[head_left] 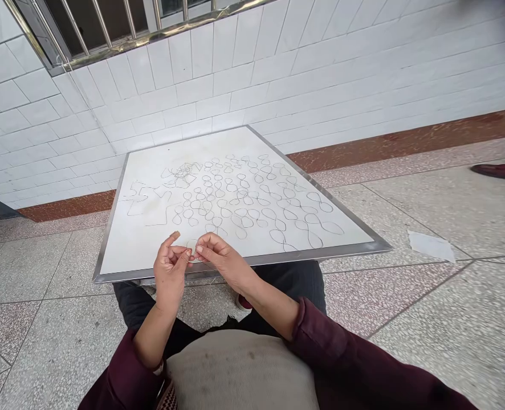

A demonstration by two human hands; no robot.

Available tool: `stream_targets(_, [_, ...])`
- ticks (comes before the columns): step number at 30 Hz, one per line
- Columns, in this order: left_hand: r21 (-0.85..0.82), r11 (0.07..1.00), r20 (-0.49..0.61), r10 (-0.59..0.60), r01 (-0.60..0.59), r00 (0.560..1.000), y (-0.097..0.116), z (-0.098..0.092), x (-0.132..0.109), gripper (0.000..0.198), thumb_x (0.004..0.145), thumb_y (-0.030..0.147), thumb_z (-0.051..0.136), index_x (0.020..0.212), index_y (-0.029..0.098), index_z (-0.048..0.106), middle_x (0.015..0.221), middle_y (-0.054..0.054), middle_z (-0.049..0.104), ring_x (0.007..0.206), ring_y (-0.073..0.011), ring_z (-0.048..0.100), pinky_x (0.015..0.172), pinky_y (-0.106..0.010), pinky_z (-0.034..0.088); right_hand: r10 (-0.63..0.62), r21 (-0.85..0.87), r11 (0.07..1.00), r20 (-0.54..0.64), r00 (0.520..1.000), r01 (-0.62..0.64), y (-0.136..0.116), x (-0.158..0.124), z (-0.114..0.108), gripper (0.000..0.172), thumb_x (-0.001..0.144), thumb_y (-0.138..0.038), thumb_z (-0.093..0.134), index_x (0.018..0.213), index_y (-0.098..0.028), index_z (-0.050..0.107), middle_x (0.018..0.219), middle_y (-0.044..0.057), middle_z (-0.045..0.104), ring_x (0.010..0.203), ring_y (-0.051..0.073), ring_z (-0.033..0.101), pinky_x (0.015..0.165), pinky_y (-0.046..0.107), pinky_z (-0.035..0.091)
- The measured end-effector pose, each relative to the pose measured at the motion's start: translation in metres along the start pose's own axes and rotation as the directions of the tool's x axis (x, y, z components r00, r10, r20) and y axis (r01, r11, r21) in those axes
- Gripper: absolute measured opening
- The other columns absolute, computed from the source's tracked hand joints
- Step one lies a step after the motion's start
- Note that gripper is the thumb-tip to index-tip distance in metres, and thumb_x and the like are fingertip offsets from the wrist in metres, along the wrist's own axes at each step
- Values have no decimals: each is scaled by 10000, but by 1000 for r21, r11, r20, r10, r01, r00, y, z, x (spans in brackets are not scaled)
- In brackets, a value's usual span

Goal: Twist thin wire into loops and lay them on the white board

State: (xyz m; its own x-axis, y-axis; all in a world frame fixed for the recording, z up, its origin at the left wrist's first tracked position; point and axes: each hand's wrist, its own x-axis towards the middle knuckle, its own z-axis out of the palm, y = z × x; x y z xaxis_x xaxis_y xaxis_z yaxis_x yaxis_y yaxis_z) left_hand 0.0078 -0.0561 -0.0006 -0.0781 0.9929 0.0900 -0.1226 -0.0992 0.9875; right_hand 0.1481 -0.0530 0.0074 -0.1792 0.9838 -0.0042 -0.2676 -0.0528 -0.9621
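Beige top (pixel 239 370) at six o'clock; beyond it, the left hand (pixel 171 270) and right hand (pixel 220 259) pinch a thin wire (pixel 191 245).
Toward eight o'clock, both hands are close together over the near edge of the table (pixel 119 250), each grip closed, thumb against fingertip, on the wire curving between them. On the table, looped wires (pixel 235 200) spread from the middle toward three o'clock; bent wires (pixel 145 188) lie at nine, a wire tangle (pixel 186 171) toward ten. White paper (pixel 431 246) lies on the floor (pixel 406 216) at three o'clock. Farthest: the tiled wall (pixel 244 74) at twelve, a barred window (pixel 107 23) toward eleven.
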Motion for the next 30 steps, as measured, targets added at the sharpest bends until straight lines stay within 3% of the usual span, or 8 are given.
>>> stream_targets(6, [-11,1000,-24,2,-2,1000,-2,5,-2,447,821,273,700,1243,195,575,757,20,643,681,-112,628,763,-284,528,-33,-54,998,26,999,35,5,0,-2,163,862,-361,624,816,-215,568,782,-12,629,803,156,589,828,334,439])
stream_targets(14, [-231,968,15,-93,94,996,-8,3,-5,496,784,278,748,1248,216,582,817,16,680,713,-105,647,796,-289,520,-17,-48,999,-11,1000,16,5,-1,0,177,842,-379,639,775,-222,592,723,-17,629,759,163,581,797,334,427])
stream_targets(19, [-292,949,-38,-134,117,990,-9,7,-7,514,766,259,766,1243,201,584,791,19,680,704,-98,631,748,-258,507,-30,-67,997,-63,998,25,9,0,-1,185,808,-377,676,745,-221,599,704,-26,597,715,149,523,724,304,407])
stream_targets(25, [-390,911,-64,-174,136,983,-8,13,-11,548,711,211,806,1221,195,604,857,-10,704,862,-127,646,835,-276,490,-49,-47,998,-99,994,45,13,0,-1,199,804,-388,688,750,-221,595,668,-42,519,632,124,442,631,275,362])
stream_targets(30, [-508,844,-78,-246,174,966,-6,18,-12,548,669,159,830,1177,186,626,796,20,684,749,-99,645,777,-255,504,-41,13,999,-99,994,42,16,-1,2,197,809,-378,685,744,-218,591,689,-35,539,640,125,450,631,273,366])
